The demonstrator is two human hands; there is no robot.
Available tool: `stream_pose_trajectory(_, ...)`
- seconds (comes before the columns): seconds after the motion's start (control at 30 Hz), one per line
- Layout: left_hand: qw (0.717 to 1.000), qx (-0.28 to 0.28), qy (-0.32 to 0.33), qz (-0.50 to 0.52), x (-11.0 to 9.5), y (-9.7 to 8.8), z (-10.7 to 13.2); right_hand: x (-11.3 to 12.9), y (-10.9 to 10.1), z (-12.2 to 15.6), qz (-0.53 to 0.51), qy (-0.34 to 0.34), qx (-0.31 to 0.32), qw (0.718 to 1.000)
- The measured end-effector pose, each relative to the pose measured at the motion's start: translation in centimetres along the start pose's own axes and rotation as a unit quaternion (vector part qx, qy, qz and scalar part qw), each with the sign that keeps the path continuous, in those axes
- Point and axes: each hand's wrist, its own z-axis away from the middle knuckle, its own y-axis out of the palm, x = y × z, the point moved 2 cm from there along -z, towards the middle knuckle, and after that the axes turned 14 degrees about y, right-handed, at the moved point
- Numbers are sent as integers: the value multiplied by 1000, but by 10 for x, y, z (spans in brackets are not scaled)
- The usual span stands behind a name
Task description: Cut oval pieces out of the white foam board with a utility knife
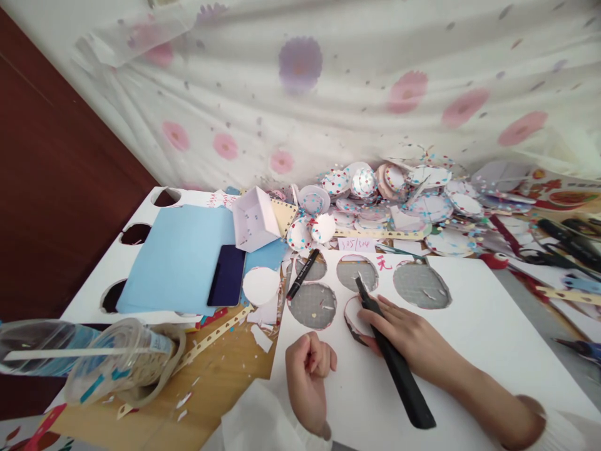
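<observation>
My right hand (404, 332) grips a black utility knife (404, 383), its thin blade tip pointing away from me over a round hole. Under these fingers is a partly covered round white disc (355, 315) with a rough dark edge. Curled into a fist, my left hand (307, 369) rests on the white board (350, 401) left of the knife, with nothing seen in it. Several round holes are cut through the board, showing a grey gridded surface beneath. A black marker (303, 274) lies across the board's far left corner.
Left lie a blue sheet (173, 257), a dark phone (226, 275), a white open box (256, 219) and a loose disc (261, 286). A clear plastic cup (117, 363) stands at front left. Decorated discs (361, 181) pile against the curtain; scissors (544, 254) lie right.
</observation>
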Motion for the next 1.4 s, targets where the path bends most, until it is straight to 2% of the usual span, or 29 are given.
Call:
stream_pose_trajectory(0.17,1000,-3,7,-16,2,0,0,-5,-3,-3,-40,12,0,999)
stream_pose_trajectory(0.3,999,5,11,-32,2,-1,0,-18,-2,0,-138,119,24,983)
stream_pose_trajectory(0.37,999,8,14,-44,2,-2,0,-23,-1,1,-167,147,29,974)
stream_pose_trajectory(0.5,993,45,32,-105,4,-3,0,-25,-1,5,-156,111,18,981)
stream_pose_trajectory(0.6,961,112,25,-251,4,2,-5,-27,-2,8,-153,76,8,985)
stream_pose_trajectory(0.67,917,166,48,-361,0,11,-14,-28,-4,10,-144,64,-6,987)
stream_pose_trajectory(0.73,849,240,136,-451,-7,26,-28,-28,-6,11,-154,71,-31,985)
stream_pose_trajectory(0.8,741,342,239,-526,-12,42,-41,-27,-8,11,-192,95,-49,976)
stream_pose_trajectory(0.9,561,470,302,-611,-6,58,-53,-25,-13,8,-250,152,-91,952)
stream_pose_trajectory(0.93,513,485,314,-634,-1,60,-54,-25,-15,7,-261,180,-123,940)
stream_pose_trajectory(1.0,436,472,359,-677,12,60,-50,-28,-22,5,-274,252,-203,905)
stream_pose_trajectory(1.07,384,423,413,-709,26,56,-42,-31,-26,5,-305,327,-246,860)
stream_pose_trajectory(1.1,370,402,434,-717,32,52,-39,-33,-27,4,-334,358,-248,836)
stream_pose_trajectory(1.13,365,388,450,-717,37,48,-35,-34,-27,3,-372,384,-239,811)
stream_pose_trajectory(1.17,372,384,462,-708,41,44,-33,-35,-26,2,-414,404,-224,785)
stream_pose_trajectory(1.2,395,388,465,-691,42,41,-32,-36,-25,1,-452,419,-208,760)
stream_pose_trajectory(1.23,433,397,459,-666,41,38,-33,-37,-24,0,-479,431,-195,739)
stream_pose_trajectory(1.27,490,406,437,-636,39,36,-35,-37,-23,-1,-495,442,-184,725)
stream_pose_trajectory(1.3,562,401,395,-606,36,35,-39,-37,-22,-2,-501,452,-177,716)
stream_pose_trajectory(1.33,642,373,336,-580,32,33,-45,-37,-22,-3,-501,459,-174,713)
stream_pose_trajectory(1.4,792,253,196,-521,24,28,-56,-37,-21,-3,-495,469,-169,712)
